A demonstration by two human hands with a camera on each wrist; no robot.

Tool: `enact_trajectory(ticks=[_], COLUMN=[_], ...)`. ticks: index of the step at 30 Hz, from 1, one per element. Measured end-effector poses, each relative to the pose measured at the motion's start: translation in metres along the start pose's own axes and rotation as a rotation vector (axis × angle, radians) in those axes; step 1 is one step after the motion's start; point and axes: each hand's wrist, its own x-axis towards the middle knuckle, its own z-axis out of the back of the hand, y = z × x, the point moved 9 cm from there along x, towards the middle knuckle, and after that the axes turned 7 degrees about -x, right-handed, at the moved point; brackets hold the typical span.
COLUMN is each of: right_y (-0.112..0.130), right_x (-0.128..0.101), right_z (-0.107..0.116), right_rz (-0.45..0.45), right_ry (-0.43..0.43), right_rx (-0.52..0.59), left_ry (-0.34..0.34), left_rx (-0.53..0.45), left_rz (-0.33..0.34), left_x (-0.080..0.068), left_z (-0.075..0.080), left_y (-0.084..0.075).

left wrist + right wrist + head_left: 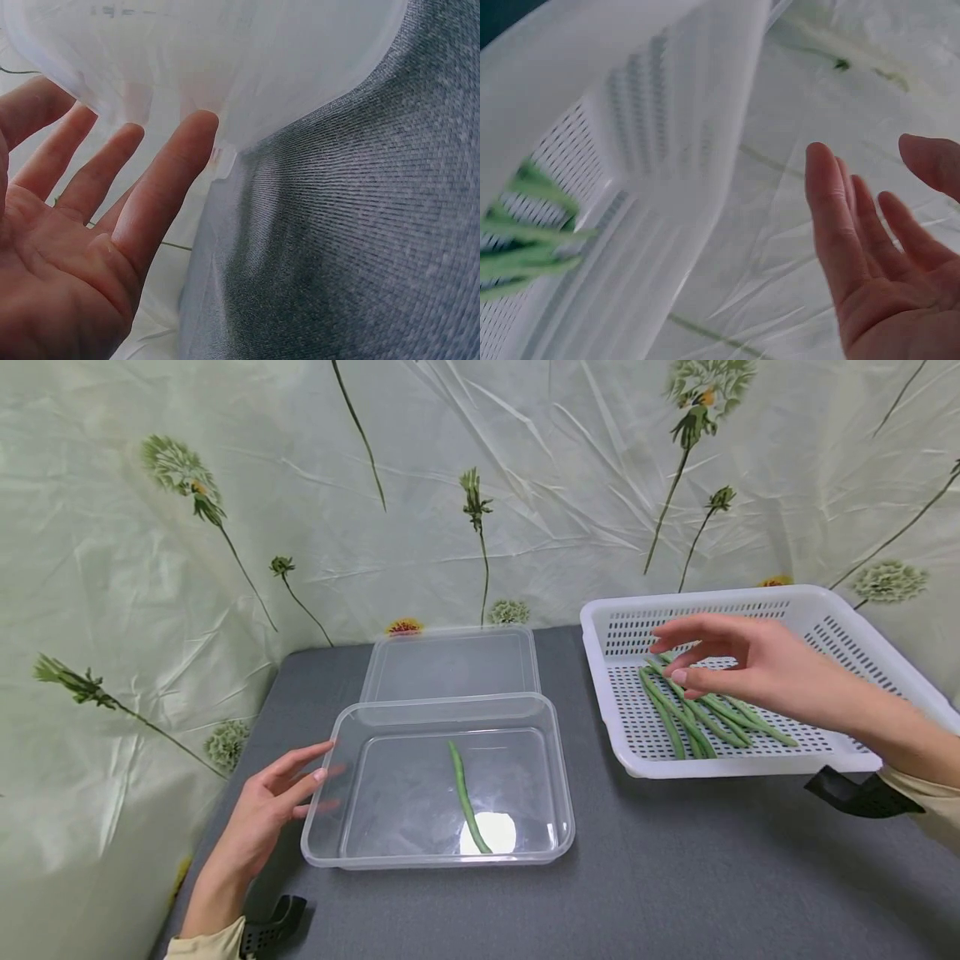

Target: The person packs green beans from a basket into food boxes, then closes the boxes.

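- Overhead, the right hand (738, 670) hovered above the white perforated basket (757, 596), its grip loosely spread and holding nothing, fingertips just over the pile of green beans (693, 714) lying in it.
- Meanwhile the left hand (273, 802) rested at the left rim of the clear plastic container (558, 827), fingers straight and relaxed, touching or nearly touching its wall; nothing was held.
- One single green bean (465, 793) lay inside that container.
- Behind it, the clear lid (450, 662) sat flat on the grey table (675, 877).
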Motion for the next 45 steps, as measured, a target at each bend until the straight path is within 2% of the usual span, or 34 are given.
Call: enact_trajectory(ticks=[4,8,13,17,25,30,33,39,45], right_y=[-0.015,-0.025,-0.036,-0.054,-0.112,-0.137,-0.153,-0.183,-0.192], right_x=[0.006,0.013,0.026,0.036,0.043,0.045,0.044,0.04,0.04], right_z=[0.008,0.014,0.019,0.019,0.002,-0.01,-0.015,-0.025,-0.032], right_rz=[0.014,0.041,0.087,0.107,-0.036,-0.053,-0.114,-0.256,-0.258], right_ry=[-0.019,-0.016,0.059,0.149,0.371,0.462,0.512,0.573,0.556], right_rx=[-0.048,-0.044,-0.034,-0.029,0.024,0.117,0.15,0.114,0.144], left_ry=[0.001,0.002,-0.002,-0.004,-0.001,0.0,0.001,0.0,-0.001], left_rx=[-0.005,-0.014,-0.014,-0.016,-0.022,-0.025,-0.025,-0.02,-0.02], left_rz=[0.005,0.004,0.002,0.002,0.007,0.006,0.005,0.011,0.007], left_x=[0.0,0.0,-0.001,-0.001,0.0,0.0,0.0,0.001,0.001], left_z=[0.0,0.0,0.0,0.0,0.001,0.002,0.002,0.002,0.002], left_y=[0.0,0.001,0.002,0.003,0.002,0.003,0.003,0.003,0.003])
